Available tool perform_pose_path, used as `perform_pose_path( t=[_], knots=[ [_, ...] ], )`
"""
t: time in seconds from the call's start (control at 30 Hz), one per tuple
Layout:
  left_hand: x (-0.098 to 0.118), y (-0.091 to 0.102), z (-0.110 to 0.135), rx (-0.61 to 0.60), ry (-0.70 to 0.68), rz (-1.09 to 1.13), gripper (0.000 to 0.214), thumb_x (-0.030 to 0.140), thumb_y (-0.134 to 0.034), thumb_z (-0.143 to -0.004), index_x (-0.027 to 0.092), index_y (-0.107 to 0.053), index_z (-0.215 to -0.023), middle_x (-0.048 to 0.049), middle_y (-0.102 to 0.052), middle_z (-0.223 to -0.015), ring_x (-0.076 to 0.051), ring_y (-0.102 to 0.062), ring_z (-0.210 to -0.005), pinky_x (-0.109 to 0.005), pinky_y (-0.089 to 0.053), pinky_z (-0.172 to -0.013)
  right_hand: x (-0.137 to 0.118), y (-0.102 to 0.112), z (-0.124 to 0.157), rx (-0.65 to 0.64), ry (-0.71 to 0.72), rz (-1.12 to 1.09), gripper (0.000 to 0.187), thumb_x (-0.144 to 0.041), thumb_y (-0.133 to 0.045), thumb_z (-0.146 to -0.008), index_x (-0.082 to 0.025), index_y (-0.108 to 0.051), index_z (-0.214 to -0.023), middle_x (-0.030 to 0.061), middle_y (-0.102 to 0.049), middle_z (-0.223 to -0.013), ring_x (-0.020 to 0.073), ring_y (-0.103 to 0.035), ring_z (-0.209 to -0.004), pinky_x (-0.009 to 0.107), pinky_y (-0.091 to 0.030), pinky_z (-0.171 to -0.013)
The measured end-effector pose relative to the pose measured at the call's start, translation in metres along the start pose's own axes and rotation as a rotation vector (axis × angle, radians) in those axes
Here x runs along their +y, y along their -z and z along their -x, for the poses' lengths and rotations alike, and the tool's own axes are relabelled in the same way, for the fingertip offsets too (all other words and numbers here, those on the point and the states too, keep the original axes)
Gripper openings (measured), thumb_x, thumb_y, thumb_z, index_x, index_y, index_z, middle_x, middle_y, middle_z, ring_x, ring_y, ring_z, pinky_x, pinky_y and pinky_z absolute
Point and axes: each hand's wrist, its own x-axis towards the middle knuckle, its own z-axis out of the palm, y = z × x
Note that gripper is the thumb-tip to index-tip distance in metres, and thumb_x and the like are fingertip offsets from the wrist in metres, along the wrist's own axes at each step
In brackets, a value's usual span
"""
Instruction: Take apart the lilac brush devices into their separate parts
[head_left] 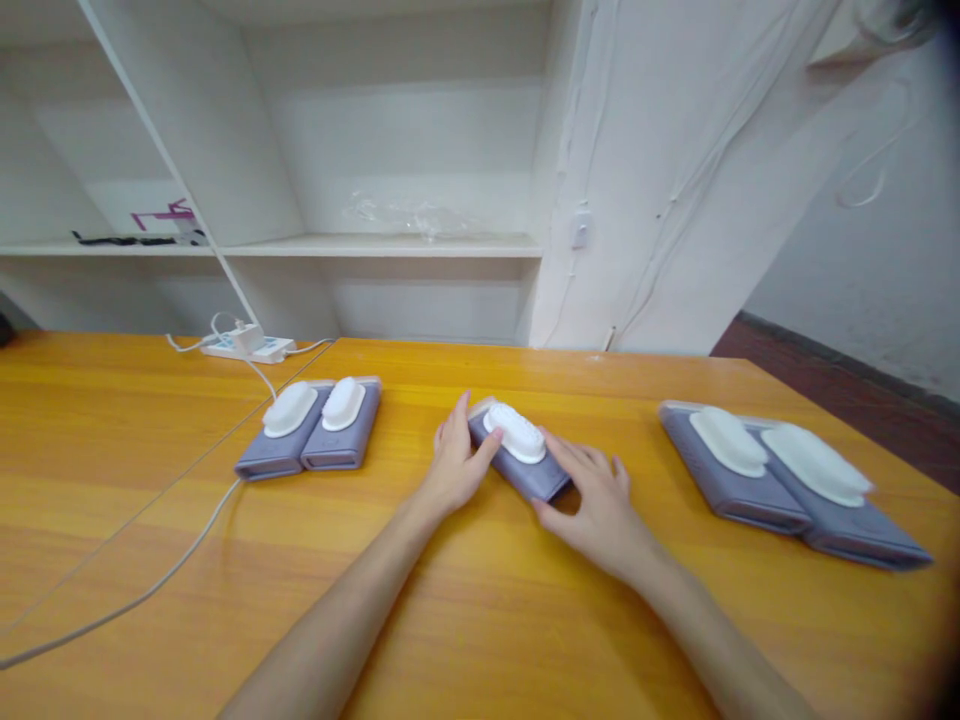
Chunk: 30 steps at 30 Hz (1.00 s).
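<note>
A flat grey-purple box (525, 474) lies at an angle in the middle of the wooden table, with a white oval piece (516, 432) on its top. Small dots show on that oval. My left hand (454, 458) grips the box's left end, its thumb on the oval's edge. On the right end, my right hand (596, 500) holds the box between its thumb at the near corner and its fingers along the far side. Some fingertips are hidden behind the box.
Similar boxes with white ovals stand in pairs, one pair (339, 448) at left and another (757, 500) at right. A power strip (259, 350) with white cables sits at the back left. White shelves (390, 246) rise behind the table (480, 640).
</note>
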Motion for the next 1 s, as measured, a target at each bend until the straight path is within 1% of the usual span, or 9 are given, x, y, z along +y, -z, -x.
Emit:
perform_pose_path(
  t=[0.1, 0.2, 0.33, 0.43, 0.53, 0.63, 0.77, 0.87, 1.0],
  knots=[
    [-0.002, 0.001, 0.001, -0.002, -0.014, -0.056, 0.069, 0.052, -0.047, -0.086, 0.017, -0.027, -0.141, -0.0153, -0.038, -0.145, -0.025, -0.032, -0.135, -0.047, -0.019, -0.111, 0.037, 0.000, -0.006, 0.109, -0.147, -0.031, 0.058, -0.022, -0.046, -0.078, -0.031, -0.045, -0.135, 0.0060, -0.052, -0.131, 0.0285, -0.045, -0.121, 0.053, -0.031, -0.099],
    [-0.003, 0.001, 0.001, -0.063, -0.043, -0.095, 0.064, 0.054, -0.053, -0.082, 0.021, -0.037, -0.135, -0.0123, -0.048, -0.138, -0.026, -0.040, -0.130, -0.053, -0.014, -0.111, 0.054, -0.006, -0.007, 0.102, -0.171, -0.100, 0.051, -0.020, -0.040, -0.081, -0.024, -0.049, -0.132, 0.0067, -0.057, -0.127, 0.0232, -0.050, -0.117, 0.047, -0.035, -0.100],
    [-0.006, 0.008, 0.000, -0.088, -0.065, -0.061, 0.062, 0.054, -0.058, -0.080, 0.024, -0.042, -0.132, -0.0091, -0.050, -0.137, -0.025, -0.042, -0.128, -0.054, -0.013, -0.112, 0.051, -0.012, -0.006, 0.083, -0.146, -0.001, 0.048, -0.024, -0.042, -0.084, -0.023, -0.049, -0.132, 0.0073, -0.056, -0.128, 0.0257, -0.048, -0.119, 0.052, -0.031, -0.103],
    [-0.009, 0.021, -0.003, -0.161, -0.080, 0.028, 0.063, 0.050, -0.064, -0.076, 0.023, -0.046, -0.131, -0.0088, -0.051, -0.136, -0.024, -0.045, -0.127, -0.046, -0.022, -0.112, 0.047, -0.011, -0.007, 0.175, -0.161, -0.010, 0.049, -0.033, -0.044, -0.086, -0.021, -0.046, -0.133, 0.0109, -0.052, -0.129, 0.0274, -0.048, -0.119, 0.049, -0.036, -0.100],
    [-0.009, 0.033, -0.003, -0.261, -0.092, 0.116, 0.063, 0.047, -0.068, -0.074, 0.024, -0.049, -0.130, -0.0073, -0.052, -0.135, -0.024, -0.046, -0.126, -0.040, -0.028, -0.110, 0.043, -0.010, -0.007, 0.237, -0.130, -0.040, 0.061, -0.047, -0.050, -0.084, -0.021, -0.038, -0.137, 0.0132, -0.046, -0.133, 0.0296, -0.044, -0.123, 0.048, -0.037, -0.100],
    [-0.005, 0.036, 0.000, -0.283, -0.115, 0.093, 0.067, 0.046, -0.072, -0.070, 0.027, -0.049, -0.130, -0.0057, -0.053, -0.134, -0.025, -0.046, -0.126, -0.045, -0.022, -0.113, 0.039, -0.010, -0.006, 0.153, -0.066, -0.022, 0.074, -0.057, -0.059, -0.076, -0.025, -0.036, -0.138, 0.0133, -0.036, -0.141, 0.0333, -0.039, -0.127, 0.051, -0.034, -0.102],
    [0.001, 0.031, 0.003, -0.215, -0.144, 0.032, 0.078, 0.050, -0.080, -0.056, 0.024, -0.051, -0.124, -0.0062, -0.057, -0.126, -0.028, -0.049, -0.121, -0.047, -0.026, -0.110, 0.039, -0.010, -0.009, 0.125, -0.069, -0.082, 0.065, -0.056, -0.066, -0.071, -0.024, -0.048, -0.124, 0.0127, -0.041, -0.136, 0.0318, -0.042, -0.125, 0.049, -0.035, -0.102],
    [0.000, 0.030, 0.003, -0.234, -0.158, 0.050, 0.079, 0.050, -0.081, -0.055, 0.024, -0.051, -0.123, -0.0064, -0.058, -0.125, -0.027, -0.050, -0.119, -0.046, -0.029, -0.108, 0.041, -0.010, -0.011, 0.147, -0.063, -0.193, 0.056, -0.052, -0.069, -0.068, -0.022, -0.049, -0.111, 0.0124, -0.045, -0.131, 0.0299, -0.043, -0.125, 0.046, -0.035, -0.103],
    [-0.002, 0.034, 0.002, -0.286, -0.149, 0.073, 0.084, 0.049, -0.080, -0.057, 0.026, -0.046, -0.131, -0.0060, -0.053, -0.133, -0.026, -0.043, -0.127, -0.046, -0.022, -0.112, 0.042, -0.009, -0.012, 0.090, -0.072, -0.281, 0.070, -0.046, -0.070, -0.068, -0.022, -0.038, -0.126, 0.0130, -0.038, -0.139, 0.0293, -0.039, -0.129, 0.047, -0.034, -0.105]
  ],
)
